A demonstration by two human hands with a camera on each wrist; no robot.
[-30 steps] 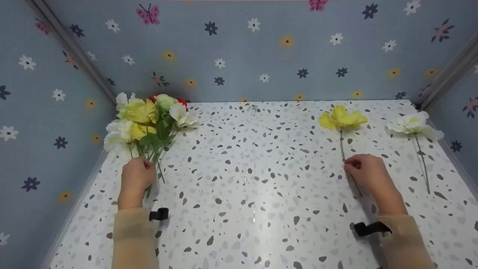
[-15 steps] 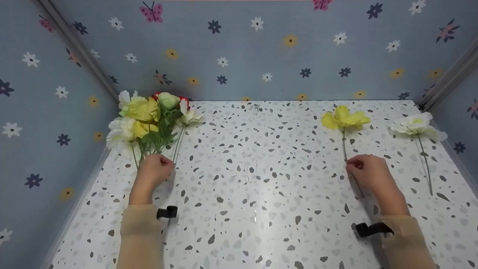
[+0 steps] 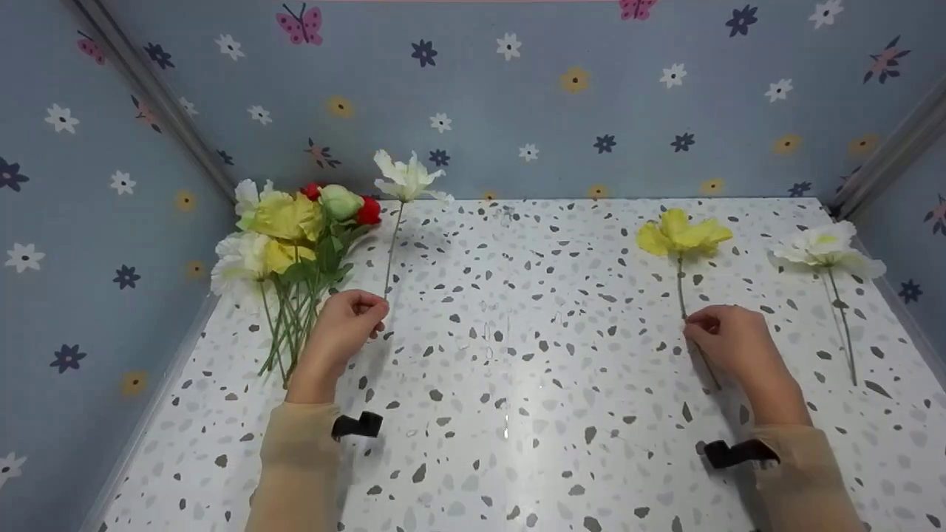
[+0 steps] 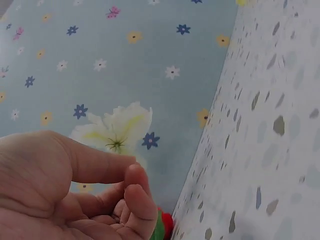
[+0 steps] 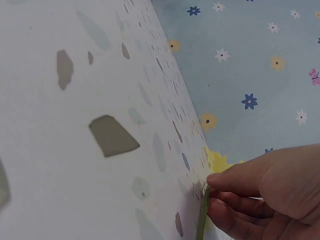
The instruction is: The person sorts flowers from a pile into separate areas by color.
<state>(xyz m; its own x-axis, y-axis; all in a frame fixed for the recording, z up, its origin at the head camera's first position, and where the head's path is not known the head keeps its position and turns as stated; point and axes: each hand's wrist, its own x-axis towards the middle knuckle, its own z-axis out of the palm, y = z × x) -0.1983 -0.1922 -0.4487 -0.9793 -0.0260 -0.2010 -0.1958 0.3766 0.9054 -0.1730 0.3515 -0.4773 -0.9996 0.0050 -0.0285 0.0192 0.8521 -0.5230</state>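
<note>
My left hand (image 3: 341, 330) pinches the thin stem of a white artificial flower (image 3: 406, 179), whose bloom stands up in front of the back wall. In the left wrist view that white bloom (image 4: 117, 131) shows behind the thumb and fingertips. On the right, my right hand (image 3: 732, 340) pinches the stem of a yellow artificial flower (image 3: 681, 234) that lies on the table. The right wrist view shows the green stem (image 5: 202, 217) between thumb and fingers. A bunch of flowers (image 3: 288, 218), yellow, white, pale green and red, lies left of my left hand.
Another white flower (image 3: 822, 247) lies right of my right hand, its stem toward me. The speckled white tabletop (image 3: 510, 332) meets blue patterned walls (image 3: 502, 96) at the back and both sides.
My left hand has moved right from the bunch, drawing the white flower out and lifting its bloom. The right hand stays on the yellow flower's stem.
</note>
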